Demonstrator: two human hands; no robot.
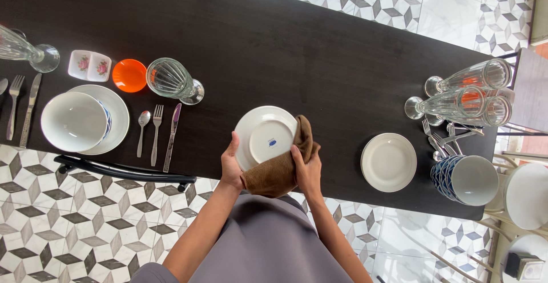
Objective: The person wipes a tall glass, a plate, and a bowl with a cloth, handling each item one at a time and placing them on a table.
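From the head view we saw the left hand [230, 168] gripping the rim of a white plate [264, 136], held tilted, underside up, at the near edge of the dark table [297, 49], while the right hand [309, 169] pressed a brown cloth [279, 169] against its right rim. We judged the hold thin: only fingers on a smooth rim, so a hard wipe could slip the plate to the tiled floor [68, 226]. A wide swing of the right elbow might also nudge the second plate [389, 162] near the edge, or the 3 lying glasses [465, 97].
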